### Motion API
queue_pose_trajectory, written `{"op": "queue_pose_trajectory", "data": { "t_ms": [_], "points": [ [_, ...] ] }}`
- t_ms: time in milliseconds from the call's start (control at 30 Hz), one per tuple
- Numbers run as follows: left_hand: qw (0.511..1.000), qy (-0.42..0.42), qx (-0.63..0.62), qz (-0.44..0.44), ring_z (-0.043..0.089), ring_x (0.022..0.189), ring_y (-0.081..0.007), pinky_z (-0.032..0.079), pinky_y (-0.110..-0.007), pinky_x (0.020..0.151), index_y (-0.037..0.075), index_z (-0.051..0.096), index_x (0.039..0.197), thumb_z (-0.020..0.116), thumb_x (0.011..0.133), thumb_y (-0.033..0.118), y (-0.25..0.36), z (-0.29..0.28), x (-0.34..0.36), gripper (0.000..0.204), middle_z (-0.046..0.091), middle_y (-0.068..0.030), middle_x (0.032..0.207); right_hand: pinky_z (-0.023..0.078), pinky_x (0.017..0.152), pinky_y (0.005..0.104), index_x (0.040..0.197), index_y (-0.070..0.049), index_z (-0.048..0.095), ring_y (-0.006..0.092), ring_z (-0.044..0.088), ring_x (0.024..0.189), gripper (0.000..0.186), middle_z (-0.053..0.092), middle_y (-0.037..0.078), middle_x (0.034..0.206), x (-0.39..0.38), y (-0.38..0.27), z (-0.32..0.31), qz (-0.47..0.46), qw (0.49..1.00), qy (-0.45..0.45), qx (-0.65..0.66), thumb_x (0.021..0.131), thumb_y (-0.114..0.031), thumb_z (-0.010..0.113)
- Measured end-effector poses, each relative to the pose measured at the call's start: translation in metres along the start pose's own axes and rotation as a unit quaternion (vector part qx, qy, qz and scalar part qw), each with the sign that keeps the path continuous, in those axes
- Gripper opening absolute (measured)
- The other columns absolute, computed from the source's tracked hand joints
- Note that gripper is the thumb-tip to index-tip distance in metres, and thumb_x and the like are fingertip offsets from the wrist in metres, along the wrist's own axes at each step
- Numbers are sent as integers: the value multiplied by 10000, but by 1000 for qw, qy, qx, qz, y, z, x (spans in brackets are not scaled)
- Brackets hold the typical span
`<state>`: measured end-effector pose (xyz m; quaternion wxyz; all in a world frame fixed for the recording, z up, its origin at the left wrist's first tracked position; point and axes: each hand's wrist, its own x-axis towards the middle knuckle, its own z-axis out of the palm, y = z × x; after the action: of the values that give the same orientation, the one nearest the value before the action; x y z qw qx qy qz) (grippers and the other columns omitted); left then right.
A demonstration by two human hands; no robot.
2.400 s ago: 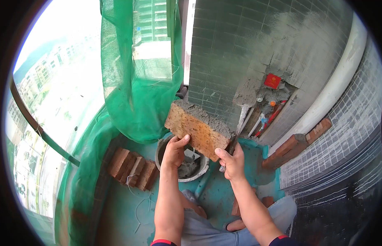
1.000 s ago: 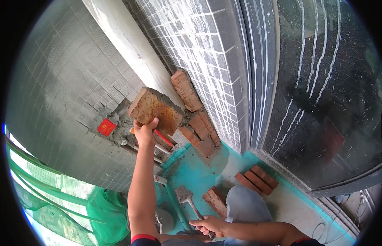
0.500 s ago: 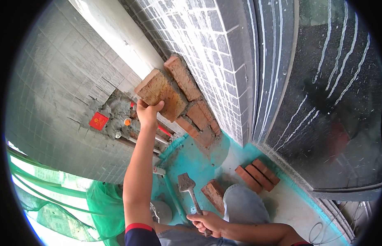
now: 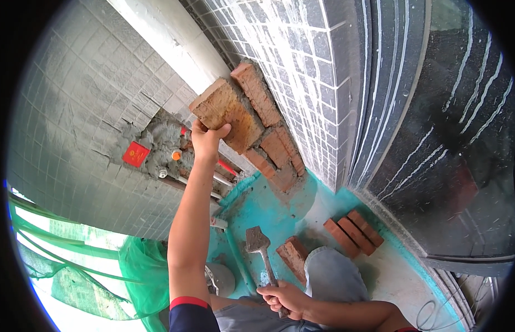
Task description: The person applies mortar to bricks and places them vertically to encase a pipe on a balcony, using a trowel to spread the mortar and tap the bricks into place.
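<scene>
My left hand is closed on the edge of a broad, mortar-stained brick, thumb on its face and the fingers partly hidden. That brick is at the top of a low stack of mortared bricks in the corner, next to another upper brick along the tiled wall. Whether it rests fully on the bricks below, I cannot tell. Lower down, my right hand grips the handle of a mortar-coated trowel. The trowel's blade points away from me, above the floor and apart from the stack.
A loose brick lies by my knee, and several more bricks sit farther right. Pipes with an orange cap and a red box cover are at the left wall. A bucket and green netting are lower left.
The whole view has shifted slightly, so the scene sits a little farther right and mostly higher. Both hands keep their holds on the brick and the trowel.
</scene>
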<state>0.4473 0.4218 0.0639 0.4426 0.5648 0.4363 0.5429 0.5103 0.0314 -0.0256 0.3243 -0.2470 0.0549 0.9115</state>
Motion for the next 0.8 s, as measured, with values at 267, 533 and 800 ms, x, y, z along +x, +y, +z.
{"op": "queue_pose_trajectory", "data": {
  "t_ms": [267,533,800],
  "points": [
    [996,-39,78,32,628,1025,-228,505,-353,923,-8,488,1163,776,713,-71,11,2,-10,538,637,-122,1123,312,471,230,746,-94,491,56,372,525,248,449,-19,676,0,-1,5,-16,1000,1,9,926,-175,640],
    [993,-55,86,55,641,993,-219,514,-346,904,-22,500,1136,795,712,-42,10,-8,-4,517,656,-123,1099,336,478,222,929,-76,446,53,411,568,179,481,24,740,-9,-6,4,-105,993,44,-25,944,-156,606],
    [994,-55,83,50,654,968,-215,533,-337,871,-34,502,1131,813,701,-30,9,-5,-4,532,668,-129,1083,337,463,237,972,-41,446,71,422,536,192,515,63,781,-20,-19,11,-178,976,67,-108,984,-194,563]
  ]
}}
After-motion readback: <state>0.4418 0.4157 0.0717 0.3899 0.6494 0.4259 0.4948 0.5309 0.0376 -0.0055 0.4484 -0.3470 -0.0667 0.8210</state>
